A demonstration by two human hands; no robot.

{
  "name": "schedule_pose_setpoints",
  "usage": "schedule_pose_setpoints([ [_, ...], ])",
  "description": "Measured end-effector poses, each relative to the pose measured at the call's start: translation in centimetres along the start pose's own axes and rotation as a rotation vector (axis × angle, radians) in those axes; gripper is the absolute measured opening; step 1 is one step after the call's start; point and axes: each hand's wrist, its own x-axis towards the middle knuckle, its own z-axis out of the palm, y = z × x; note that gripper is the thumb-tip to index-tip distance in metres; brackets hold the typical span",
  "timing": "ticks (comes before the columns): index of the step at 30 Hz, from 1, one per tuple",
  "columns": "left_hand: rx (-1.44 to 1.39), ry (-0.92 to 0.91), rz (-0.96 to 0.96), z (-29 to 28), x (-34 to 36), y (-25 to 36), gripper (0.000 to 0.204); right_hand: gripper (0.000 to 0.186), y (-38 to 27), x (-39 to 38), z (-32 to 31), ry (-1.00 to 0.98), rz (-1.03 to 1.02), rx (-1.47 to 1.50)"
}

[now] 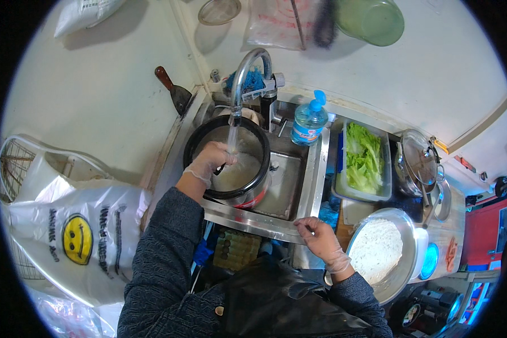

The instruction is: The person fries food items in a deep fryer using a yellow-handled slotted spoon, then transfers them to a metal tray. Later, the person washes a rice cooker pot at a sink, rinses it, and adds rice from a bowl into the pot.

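Observation:
My left hand [213, 158], in a clear plastic glove, reaches over a black-rimmed pot [263, 185] in the sink. Its fingers are curled closed, and a small black end [219, 169] shows beneath them; what it belongs to is hidden. Water runs from the curved metal faucet [252, 56] into the pot, right by the fingertips. Cloudy, whitish water [239, 170] lies inside. At the sink's front rim [253, 224], my gloved right hand [321, 242] is held with its fingers bent together, and nothing shows in them.
A blue soap bottle [308, 125] stands on the sink's right ledge. Farther right are a tub of lettuce [364, 158], a glass-lidded pot [417, 155] and a metal bowl of white flour-like powder [377, 248]. A white plastic bag [107, 225] bulges on the left.

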Motion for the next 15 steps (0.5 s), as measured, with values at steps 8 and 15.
schedule_pose_setpoints([
  [8,0.151,0.162,0.056,-0.7,-0.4,-0.5,0.030,0.023,0.3,0.1,0.1,0.011,-0.018,-0.004],
  [15,0.099,0.080,0.070,-0.7,1.0,-1.4,0.022,0.023,0.0,-0.1,0.0,0.012,-0.017,-0.035],
])
